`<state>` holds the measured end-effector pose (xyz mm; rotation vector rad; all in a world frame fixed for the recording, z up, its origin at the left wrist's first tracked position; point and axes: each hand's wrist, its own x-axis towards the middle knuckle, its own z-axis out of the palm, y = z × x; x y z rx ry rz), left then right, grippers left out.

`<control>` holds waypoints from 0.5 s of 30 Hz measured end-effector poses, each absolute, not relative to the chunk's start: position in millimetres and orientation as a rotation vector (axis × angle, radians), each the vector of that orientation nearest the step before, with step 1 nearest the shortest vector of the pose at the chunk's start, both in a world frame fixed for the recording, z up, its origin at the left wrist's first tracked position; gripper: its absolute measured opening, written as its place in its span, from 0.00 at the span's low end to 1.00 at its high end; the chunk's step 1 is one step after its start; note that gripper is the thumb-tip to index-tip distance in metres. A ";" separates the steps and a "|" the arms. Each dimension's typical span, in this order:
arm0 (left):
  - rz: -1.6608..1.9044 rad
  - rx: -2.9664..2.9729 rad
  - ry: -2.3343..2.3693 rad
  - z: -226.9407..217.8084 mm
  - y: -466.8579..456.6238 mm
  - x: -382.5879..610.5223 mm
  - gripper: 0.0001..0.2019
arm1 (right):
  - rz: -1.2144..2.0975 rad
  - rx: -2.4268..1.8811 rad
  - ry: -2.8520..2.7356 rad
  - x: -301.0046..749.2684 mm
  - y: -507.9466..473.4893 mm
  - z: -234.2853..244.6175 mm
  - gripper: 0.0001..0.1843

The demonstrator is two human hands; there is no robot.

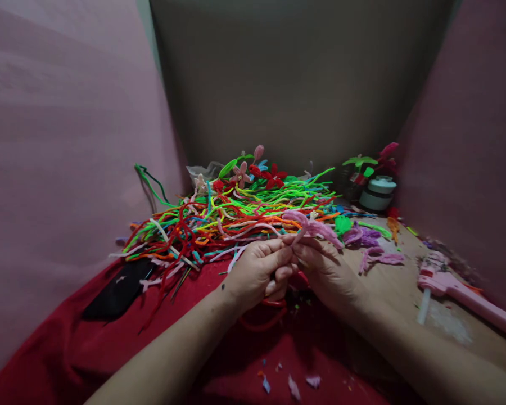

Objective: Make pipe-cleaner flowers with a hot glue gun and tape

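Note:
My left hand [263,270] and my right hand [324,270] meet in front of me, fingers pinched together. Between them rises a pink pipe-cleaner flower [312,226], its long fuzzy petals spread above my knuckles and a pale tuft at its centre. Both sets of fingertips close around its lower end, and most of the stem is hidden by them. Just behind lies a big heap of coloured pipe cleaners [236,216]. Purple pipe-cleaner petals [365,235] and a pink-purple looped piece [382,257] rest to the right of my right hand.
A pink glue gun [459,284] lies at right on a brown board [409,292]. Behind it stands a pale lidded jar [378,194]. At left, a black flat object [116,292] sits on the red cloth [63,349]. Finished flowers [275,177] top the heap; scraps [294,388] lie in front.

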<state>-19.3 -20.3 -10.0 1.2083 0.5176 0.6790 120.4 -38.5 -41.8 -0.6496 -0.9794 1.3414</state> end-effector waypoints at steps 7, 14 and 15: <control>1.123 2.286 0.898 -27.5 -19.9 -16.9 0.05 | 1.292 -0.723 -0.921 118.2 -38.3 -41.3 0.07; 1.158 2.095 0.880 -30.5 -16.2 -17.3 0.10 | 1.167 -0.744 -1.056 115.9 -39.1 -42.4 0.08; 1.131 2.004 0.878 -27.7 -17.2 -16.9 0.10 | 1.177 -0.720 -1.059 115.5 -39.1 -42.2 0.08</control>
